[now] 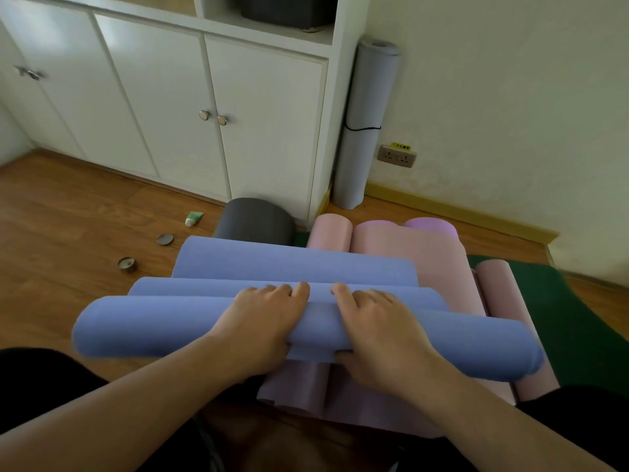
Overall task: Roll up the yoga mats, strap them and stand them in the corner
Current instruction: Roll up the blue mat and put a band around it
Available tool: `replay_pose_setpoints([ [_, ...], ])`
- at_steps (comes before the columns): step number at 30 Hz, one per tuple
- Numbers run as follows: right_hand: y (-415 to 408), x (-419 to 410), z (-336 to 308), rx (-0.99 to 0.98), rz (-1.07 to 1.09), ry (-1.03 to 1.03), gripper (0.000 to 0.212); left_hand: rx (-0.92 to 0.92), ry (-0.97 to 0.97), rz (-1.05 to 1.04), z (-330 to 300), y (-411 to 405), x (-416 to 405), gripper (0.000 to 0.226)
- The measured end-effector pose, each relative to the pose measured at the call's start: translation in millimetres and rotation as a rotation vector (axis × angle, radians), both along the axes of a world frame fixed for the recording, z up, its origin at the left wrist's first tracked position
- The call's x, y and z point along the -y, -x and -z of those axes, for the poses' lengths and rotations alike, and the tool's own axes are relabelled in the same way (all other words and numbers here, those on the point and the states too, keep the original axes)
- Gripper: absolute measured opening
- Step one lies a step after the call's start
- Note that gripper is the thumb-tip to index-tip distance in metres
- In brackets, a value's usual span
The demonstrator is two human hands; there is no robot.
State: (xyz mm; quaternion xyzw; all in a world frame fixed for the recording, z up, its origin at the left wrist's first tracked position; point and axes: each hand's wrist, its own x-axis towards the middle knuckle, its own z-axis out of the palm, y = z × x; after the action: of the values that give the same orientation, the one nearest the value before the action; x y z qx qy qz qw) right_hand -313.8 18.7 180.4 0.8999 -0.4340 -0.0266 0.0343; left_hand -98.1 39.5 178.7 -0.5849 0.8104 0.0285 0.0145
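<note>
On the wooden floor (68,206), toward its left edge, a small tin (127,264), a round lid (165,239) and a green tube (194,219) are seen lying apart from each other. A blue mat (163,327) is partly rolled, its long axis running left to right across the view, with the unrolled part rippled away toward the white cabinet (163,107). The left hand (263,321) is laid palm down over the roll near its middle, fingers curved over the top and thumb tucked at the near side, so the roll is gripped. The right hand (377,330) is set just beside it in the same pose, also gripping the roll. Pink mats (425,253) lie beneath and beyond the blue one, with a dark grey roll (255,219) at the cabinet's foot. In the corner between cabinet and wall, a grey rolled mat (362,131) stands upright, bound by a black strap (362,128). A green mat (561,311) is spread at the right edge.
</note>
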Motion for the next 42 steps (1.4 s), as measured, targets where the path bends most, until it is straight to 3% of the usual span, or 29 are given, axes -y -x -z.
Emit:
replay_pose_setpoints([
  [3, -1.8, -1.6, 4.4, -0.044, 0.029, 0.018, 0.111, -0.041, -0.014, -0.019, -2.4, -1.5, -1.0, 0.051],
  [5, -3.3, -3.3, 2.8, -0.063, 0.028, -0.018, 0.099, -0.069, -0.031, -0.011, -1.5, -1.9, -2.4, 0.051],
  [8, -1.6, -2.0, -2.7, -0.051, 0.0, -0.043, 0.063, -0.08, -0.016, 0.033, 3.3, -1.7, -6.3, 0.057],
  [11, -1.1, -2.0, -9.6, -0.014, 0.006, -0.053, 0.049, 0.009, -0.007, 0.042, 9.1, 1.1, -7.4, 0.067],
  [14, -1.0, -1.2, -6.9, -0.001, 0.017, -0.062, 0.05, 0.029, 0.01, 0.012, 5.9, 3.0, -4.3, 0.064],
  [20, 1.4, -0.8, 4.9, -0.028, 0.031, 0.01, 0.087, -0.031, 0.0, -0.025, -5.1, -1.7, 1.8, 0.053],
  [24, 1.6, 1.3, 5.0, -0.038, -0.003, -0.01, 0.064, -0.068, -0.064, -0.011, -3.9, -3.8, -0.3, 0.052],
  [28, 2.1, 3.7, -6.1, -0.016, 0.004, -0.123, 0.044, 0.023, -0.065, 0.012, 5.4, -0.4, -5.6, 0.069],
  [31, 1.7, 3.8, -6.5, 0.0, 0.004, -0.142, 0.054, 0.045, -0.061, -0.017, 5.7, 1.8, -2.5, 0.069],
  [34, 1.6, 2.4, -2.1, -0.013, 0.006, -0.078, 0.097, -0.014, -0.07, -0.05, 0.3, -3.3, 2.4, 0.06],
  [36, 1.3, 1.5, 1.5, -0.036, 0.015, -0.021, 0.107, -0.046, -0.096, -0.065, -3.0, -6.2, 3.7, 0.059],
  [42, 0.7, 1.8, -8.5, -0.007, 0.021, -0.044, 0.058, -0.097, -0.12, -0.01, -0.8, -7.6, -0.5, 0.067],
])
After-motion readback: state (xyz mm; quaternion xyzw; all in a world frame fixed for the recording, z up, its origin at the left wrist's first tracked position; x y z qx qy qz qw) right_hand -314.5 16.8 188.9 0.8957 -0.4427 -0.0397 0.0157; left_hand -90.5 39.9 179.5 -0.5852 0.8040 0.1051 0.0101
